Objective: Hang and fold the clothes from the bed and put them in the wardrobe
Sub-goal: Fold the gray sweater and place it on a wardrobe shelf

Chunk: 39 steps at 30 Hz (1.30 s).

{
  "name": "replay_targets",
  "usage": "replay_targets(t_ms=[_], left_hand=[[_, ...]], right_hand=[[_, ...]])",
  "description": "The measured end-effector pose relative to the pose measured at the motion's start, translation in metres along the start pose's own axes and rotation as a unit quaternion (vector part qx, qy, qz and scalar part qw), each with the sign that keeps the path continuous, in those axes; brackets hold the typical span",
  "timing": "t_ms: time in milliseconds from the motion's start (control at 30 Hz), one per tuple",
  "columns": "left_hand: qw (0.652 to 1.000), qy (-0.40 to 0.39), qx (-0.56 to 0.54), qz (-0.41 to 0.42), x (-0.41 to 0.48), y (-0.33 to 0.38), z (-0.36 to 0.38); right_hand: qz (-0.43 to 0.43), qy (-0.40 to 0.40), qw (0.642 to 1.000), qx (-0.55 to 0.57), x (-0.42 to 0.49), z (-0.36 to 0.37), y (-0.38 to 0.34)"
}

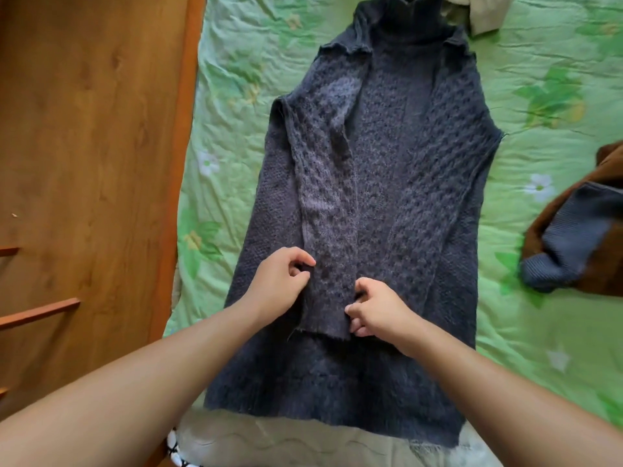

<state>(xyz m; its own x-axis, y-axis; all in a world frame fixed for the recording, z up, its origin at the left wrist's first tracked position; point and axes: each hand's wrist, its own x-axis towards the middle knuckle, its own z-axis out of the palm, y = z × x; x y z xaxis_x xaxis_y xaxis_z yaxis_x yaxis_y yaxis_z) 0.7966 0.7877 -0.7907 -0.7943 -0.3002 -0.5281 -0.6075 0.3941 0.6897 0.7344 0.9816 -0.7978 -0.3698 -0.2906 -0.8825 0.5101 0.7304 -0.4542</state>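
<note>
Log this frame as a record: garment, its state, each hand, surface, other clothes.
garment: dark knitted sweater
state: flat on the bed, sleeve folded over its body
left hand: pinches the sleeve's edge near the cuff
right hand: pinches the cuff's other edge
surface: green floral sheet
other clothes: brown and blue garment at the right, beige garment at the top

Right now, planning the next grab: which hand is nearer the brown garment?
Right. The right hand pinches the sleeve edge facing the brown garment; the left hand pinches the far edge.
</note>
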Motion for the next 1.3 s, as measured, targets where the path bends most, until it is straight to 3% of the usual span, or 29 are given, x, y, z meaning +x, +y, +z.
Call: replay_targets(t_ms=[100, 333, 500, 600, 667, 767, 833, 867, 933, 1067, 1133, 1200, 1300], left_hand=[[1.0, 0.013, -0.003, 0.025, 0.015, 0.003, -0.006], [0.982, 0.09, -0.165, -0.003, 0.121, 0.054, -0.049], [0.965, 0.117, -0.234, -0.033, 0.193, 0.088, -0.077], [0.93, 0.117, -0.344, -0.064, 0.223, 0.099, -0.085], [0.897, 0.113, -0.415, -0.097, 0.235, 0.102, -0.09], [0.853, 0.108, -0.492, -0.136, 0.243, 0.099, -0.103], [0.827, 0.116, -0.529, -0.154, 0.246, 0.092, -0.115], [0.82, 0.125, -0.535, -0.159, 0.247, 0.088, -0.12], [0.84, 0.146, -0.497, -0.164, 0.249, 0.079, -0.128], [0.941, 0.184, -0.255, -0.127, 0.252, 0.066, -0.136], [0.974, 0.184, -0.104, -0.083, 0.256, 0.065, -0.14], [0.982, 0.183, 0.028, -0.027, 0.259, 0.07, -0.141], [0.964, 0.203, 0.125, 0.122, 0.266, 0.088, -0.139]], right_hand=[[-0.044, 0.082, 0.985, -0.144, 0.002, -0.016, -0.019], [-0.152, 0.216, 0.959, -0.103, 0.07, -0.089, -0.127], [-0.189, 0.207, 0.959, 0.054, 0.132, -0.123, -0.21], [-0.203, 0.173, 0.947, 0.182, 0.162, -0.136, -0.254], [-0.202, 0.167, 0.946, 0.191, 0.177, -0.139, -0.278], [-0.209, 0.2, 0.947, 0.139, 0.192, -0.138, -0.304], [-0.267, 0.276, 0.922, -0.042, 0.198, -0.136, -0.318], [-0.307, 0.311, 0.886, -0.156, 0.198, -0.135, -0.327], [-0.372, 0.325, 0.826, -0.27, 0.198, -0.128, -0.353], [-0.331, 0.172, 0.907, -0.196, 0.213, -0.115, -0.399], [-0.307, 0.138, 0.916, -0.217, 0.222, -0.117, -0.401], [-0.309, 0.184, 0.896, -0.26, 0.223, -0.124, -0.393], [-0.33, 0.311, 0.85, -0.269, 0.21, -0.134, -0.37]])
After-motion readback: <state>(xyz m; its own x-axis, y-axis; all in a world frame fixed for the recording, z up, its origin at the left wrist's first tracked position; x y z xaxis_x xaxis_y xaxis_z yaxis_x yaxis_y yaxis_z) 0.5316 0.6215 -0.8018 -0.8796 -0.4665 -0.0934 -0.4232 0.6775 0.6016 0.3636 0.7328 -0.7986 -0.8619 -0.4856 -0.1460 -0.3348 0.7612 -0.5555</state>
